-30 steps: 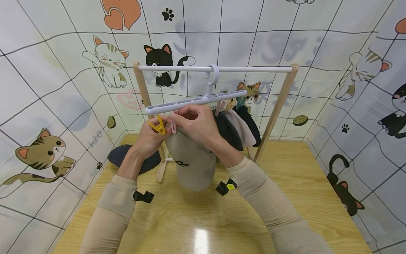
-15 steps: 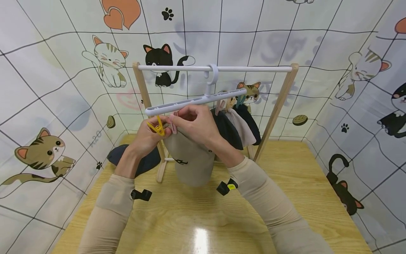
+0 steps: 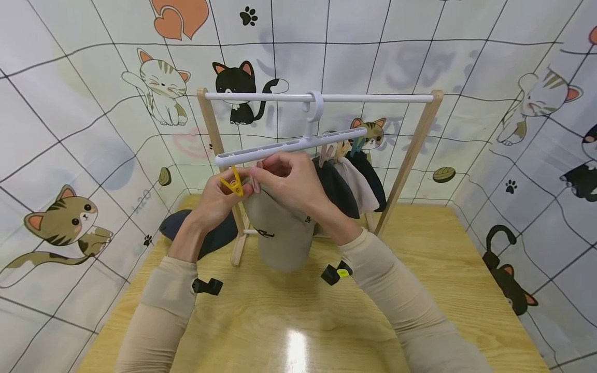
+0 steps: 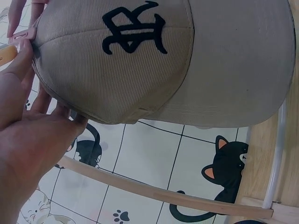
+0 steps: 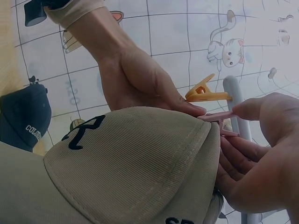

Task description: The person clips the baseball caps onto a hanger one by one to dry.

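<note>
A beige baseball cap (image 3: 282, 243) with dark lettering hangs below the left half of the white hanger (image 3: 261, 154), its brim downward. My left hand (image 3: 215, 199) pinches the cap's top edge. On the other side, my right hand (image 3: 298, 184) squeezes a pink clothespin (image 5: 216, 116) between thumb and fingers; the clothespin's tip sits at the cap's edge in the right wrist view. Beside my left fingers, a yellow clothespin (image 3: 235, 185) hangs from the hanger's left end. My left fingers are partly hidden behind the cap in the left wrist view.
Several clothespins hold dark and pale caps (image 3: 358, 184) at the hanger's right end. The hanger hooks over the white bar (image 3: 373, 98) of a wooden-legged rack (image 3: 410, 160). A navy cap (image 3: 219, 235) lies on the wooden table (image 3: 261, 321) behind my left wrist.
The beige cap has risen slightly, its brim lifting a little. Both hands keep their grips with only small finger shifts. The head view has tilted slightly.
</note>
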A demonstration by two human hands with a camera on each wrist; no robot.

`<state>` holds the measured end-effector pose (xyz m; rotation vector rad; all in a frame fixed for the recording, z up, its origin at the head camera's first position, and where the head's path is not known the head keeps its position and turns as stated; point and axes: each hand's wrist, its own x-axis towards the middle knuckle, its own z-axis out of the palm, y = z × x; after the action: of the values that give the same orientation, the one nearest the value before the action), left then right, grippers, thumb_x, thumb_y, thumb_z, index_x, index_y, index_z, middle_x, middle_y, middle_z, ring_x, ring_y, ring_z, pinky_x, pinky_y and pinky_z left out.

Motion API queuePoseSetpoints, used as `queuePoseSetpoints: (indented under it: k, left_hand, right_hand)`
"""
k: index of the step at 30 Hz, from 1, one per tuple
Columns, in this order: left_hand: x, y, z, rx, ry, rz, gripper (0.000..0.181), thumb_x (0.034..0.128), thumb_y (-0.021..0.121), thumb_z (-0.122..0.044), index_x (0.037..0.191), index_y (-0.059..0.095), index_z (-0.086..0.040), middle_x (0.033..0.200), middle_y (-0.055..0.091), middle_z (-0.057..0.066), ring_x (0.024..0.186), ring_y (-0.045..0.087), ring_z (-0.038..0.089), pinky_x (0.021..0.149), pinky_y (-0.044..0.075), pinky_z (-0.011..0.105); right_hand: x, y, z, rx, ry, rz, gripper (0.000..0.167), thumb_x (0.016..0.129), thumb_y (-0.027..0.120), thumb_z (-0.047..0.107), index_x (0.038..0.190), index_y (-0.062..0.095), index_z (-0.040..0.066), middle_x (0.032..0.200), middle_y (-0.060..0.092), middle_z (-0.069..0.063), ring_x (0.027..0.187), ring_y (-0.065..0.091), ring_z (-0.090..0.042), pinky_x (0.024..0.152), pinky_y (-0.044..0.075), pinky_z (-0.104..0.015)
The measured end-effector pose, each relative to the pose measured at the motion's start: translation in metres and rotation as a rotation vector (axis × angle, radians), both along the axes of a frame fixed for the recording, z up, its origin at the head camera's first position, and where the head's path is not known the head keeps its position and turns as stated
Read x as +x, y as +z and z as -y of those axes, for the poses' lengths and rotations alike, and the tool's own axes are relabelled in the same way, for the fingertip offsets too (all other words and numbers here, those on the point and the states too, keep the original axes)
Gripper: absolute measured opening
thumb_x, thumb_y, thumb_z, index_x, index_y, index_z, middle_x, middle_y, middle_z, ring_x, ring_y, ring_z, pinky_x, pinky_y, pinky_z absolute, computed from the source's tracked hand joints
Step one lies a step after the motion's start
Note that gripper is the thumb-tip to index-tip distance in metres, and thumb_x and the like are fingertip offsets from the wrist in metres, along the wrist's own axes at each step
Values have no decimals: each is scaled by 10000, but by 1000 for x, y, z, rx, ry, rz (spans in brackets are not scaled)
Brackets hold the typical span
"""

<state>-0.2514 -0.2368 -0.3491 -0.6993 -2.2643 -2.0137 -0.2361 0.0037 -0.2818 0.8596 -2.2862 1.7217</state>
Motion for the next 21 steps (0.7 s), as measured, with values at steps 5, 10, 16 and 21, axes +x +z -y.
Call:
queuePoseSetpoints:
  k: [5,10,16,21]
  left_hand:
    - [0,-1,1,-42,43,2,362,1126,710,-215,1487,710,-188,1429,686,-39,1339,612,172,1086,552,226]
    - [-1,-4,2,-51,64,-36,429,1148,673,-215,1573,655,-152,1519,664,-45,1437,591,147,1119,541,219]
    - [0,-8,3,-34,75,-50,456,1161,640,-179,1615,616,-151,1602,639,-13,1535,564,147,1152,532,202]
    - [2,-13,9,-42,71,-48,512,1171,596,-140,1680,544,-165,1716,564,64,1558,576,180,1164,535,197]
  right_hand:
    - [-1,1,-1,22,-6,3,262,1041,815,287,1179,843,66,1138,846,-74,964,801,-177,882,627,-298]
    - [-2,-1,-3,46,7,-1,273,1054,797,252,1239,831,55,1192,843,-88,1010,808,-189,917,636,-301]
    - [-2,-3,-5,52,26,2,311,1071,770,245,1310,806,49,1246,838,-99,1071,813,-205,976,647,-342]
    - [-1,-2,-8,45,40,16,360,1077,754,247,1372,774,40,1293,830,-124,1143,812,-235,1035,645,-389]
